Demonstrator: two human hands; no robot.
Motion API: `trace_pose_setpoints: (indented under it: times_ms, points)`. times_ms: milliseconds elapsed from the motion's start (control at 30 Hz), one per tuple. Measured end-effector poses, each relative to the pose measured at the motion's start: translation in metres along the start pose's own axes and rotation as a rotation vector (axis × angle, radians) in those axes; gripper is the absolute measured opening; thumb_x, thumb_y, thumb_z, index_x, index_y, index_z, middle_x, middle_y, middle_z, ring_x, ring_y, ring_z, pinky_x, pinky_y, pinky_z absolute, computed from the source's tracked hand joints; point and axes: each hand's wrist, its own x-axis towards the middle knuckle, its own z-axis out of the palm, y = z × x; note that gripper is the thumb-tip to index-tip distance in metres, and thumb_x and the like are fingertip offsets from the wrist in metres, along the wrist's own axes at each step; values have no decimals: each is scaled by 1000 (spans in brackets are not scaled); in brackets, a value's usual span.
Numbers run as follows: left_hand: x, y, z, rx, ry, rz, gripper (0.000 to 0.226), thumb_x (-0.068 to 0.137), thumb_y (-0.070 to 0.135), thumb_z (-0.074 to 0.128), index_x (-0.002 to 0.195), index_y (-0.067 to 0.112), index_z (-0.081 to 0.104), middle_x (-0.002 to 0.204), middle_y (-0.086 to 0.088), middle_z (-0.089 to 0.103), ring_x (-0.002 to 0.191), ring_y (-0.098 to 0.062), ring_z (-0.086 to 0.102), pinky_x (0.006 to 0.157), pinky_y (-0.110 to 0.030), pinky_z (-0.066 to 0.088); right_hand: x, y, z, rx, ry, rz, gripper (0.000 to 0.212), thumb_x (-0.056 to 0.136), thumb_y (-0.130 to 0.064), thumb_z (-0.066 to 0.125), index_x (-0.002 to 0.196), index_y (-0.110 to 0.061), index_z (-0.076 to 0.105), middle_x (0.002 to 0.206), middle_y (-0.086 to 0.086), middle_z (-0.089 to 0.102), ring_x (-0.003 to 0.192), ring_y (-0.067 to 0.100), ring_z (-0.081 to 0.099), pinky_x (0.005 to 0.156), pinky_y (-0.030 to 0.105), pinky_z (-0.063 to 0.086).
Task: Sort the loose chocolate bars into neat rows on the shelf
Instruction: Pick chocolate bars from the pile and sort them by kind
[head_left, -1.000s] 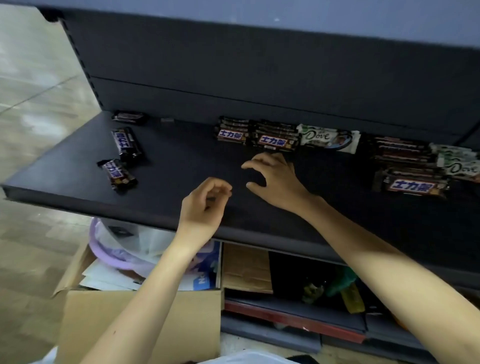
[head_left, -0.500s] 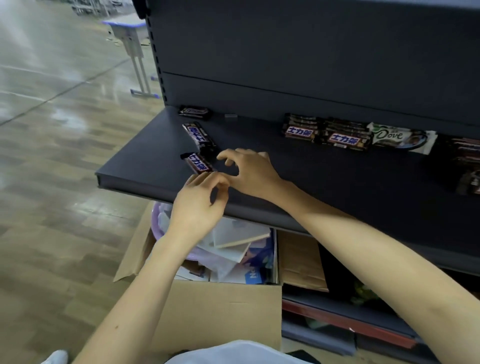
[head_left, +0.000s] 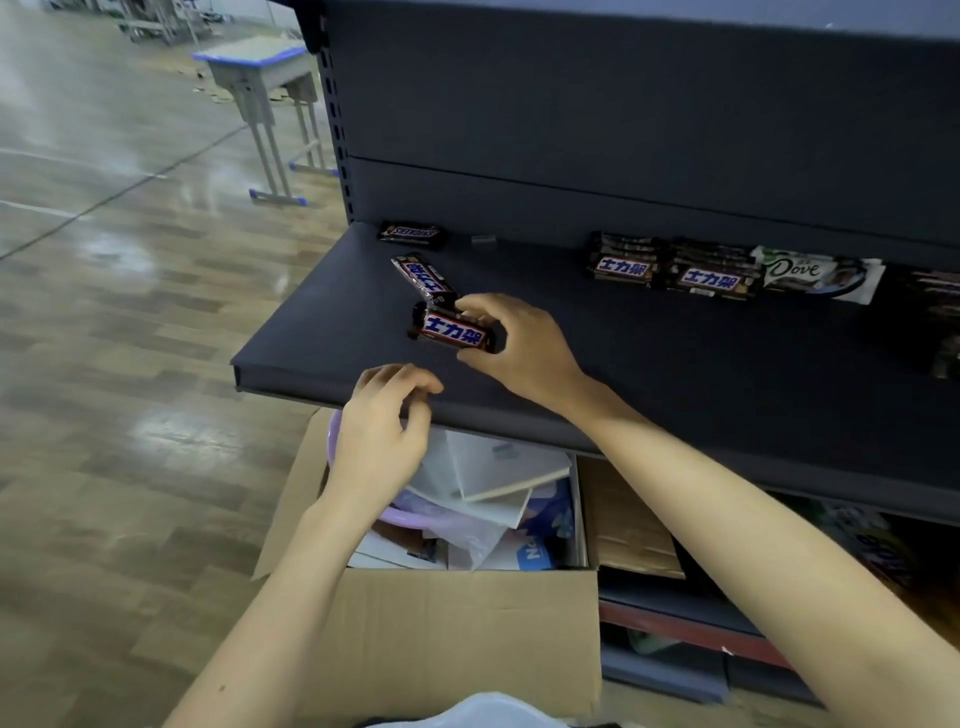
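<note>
Right hand (head_left: 519, 345): grips the right end of the held bar (head_left: 451, 330), fingers curled over the top and thumb beneath.
Held bar: sticks out to the left of the right hand, over the left front part of the shelf (head_left: 675, 374); whether it touches the shelf cannot be told.
Left hand (head_left: 382, 434): fingers loosely curled, holding nothing, at the shelf's front edge, near the held bar and below it in view.
Second bar (head_left: 423, 278): lies slantwise on the shelf, just behind the held bar, its near end meeting it.
Third bar (head_left: 413, 234): lies against the back panel, far left.
Stacks (head_left: 670, 267): two piles side by side at the back, well right of the right hand.
Dove bar (head_left: 821, 273): white wrapper, just right of the stacks.
Writing: "士力架" on the held bar, second bar and stacks; "SNICKERS", upside down, on the third bar; "Dove" on the white wrapper.
Cardboard box (head_left: 457, 623): open, on the floor under the shelf.
</note>
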Motion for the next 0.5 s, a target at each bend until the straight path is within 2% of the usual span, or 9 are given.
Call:
trace_pose_setpoints:
  times_ms: [100, 167, 233, 300, 367, 433, 500]
  points:
    - [3, 3, 4, -81, 35, -61, 27, 75, -11, 52, 83, 9, 68, 102, -5, 65, 90, -7, 59, 66, -1, 37, -20, 4, -13, -13, 135, -15, 48, 76, -17, 73, 121, -13, 58, 112, 0, 65, 104, 17, 57, 88, 24, 41]
    - [7, 11, 6, -172, -4, -117, 21, 75, -6, 63, 84, 13, 67, 96, 3, 63, 87, -7, 62, 69, 2, 36, -30, 7, -20, -41, 187, -5, 47, 76, -16, 73, 121, -13, 59, 111, 1, 65, 104, 18, 55, 87, 22, 39]
    - [11, 22, 10, -260, -48, -167, 21, 75, 7, 71, 86, 23, 62, 92, 10, 63, 80, 1, 63, 69, -1, 41, -40, 9, -27, -62, 221, 19, 47, 76, -15, 73, 121, -13, 59, 110, 2, 65, 105, 20, 53, 87, 23, 39]
    - [13, 34, 14, -374, -54, -213, 21, 79, 15, 70, 86, 29, 56, 89, 14, 63, 74, 10, 62, 65, -7, 46, -50, 10, -31, -75, 252, 32, 48, 75, -14, 73, 121, -12, 59, 110, 3, 64, 107, 23, 53, 89, 30, 41]
    - [15, 45, 21, -461, -42, -236, 16, 82, 17, 67, 88, 25, 55, 87, 18, 61, 71, 16, 59, 61, -4, 43, -60, 12, -34, -87, 265, 57, 49, 75, -13, 73, 121, -12, 59, 112, 4, 63, 110, 25, 51, 92, 36, 41]
    - [18, 53, 30, -533, -60, -254, 17, 83, 20, 66, 94, 20, 53, 87, 17, 61, 72, 14, 59, 64, -3, 43, -68, 15, -39, -90, 259, 98, 49, 76, -13, 73, 123, -13, 58, 115, 3, 62, 113, 23, 49, 95, 36, 40]
    - [20, 58, 39, -617, -104, -292, 24, 83, 26, 66, 101, 21, 51, 94, 11, 64, 80, 4, 64, 74, -14, 50, -75, 21, -43, -99, 255, 115, 49, 76, -13, 72, 123, -14, 58, 116, 2, 61, 114, 22, 49, 98, 36, 39]
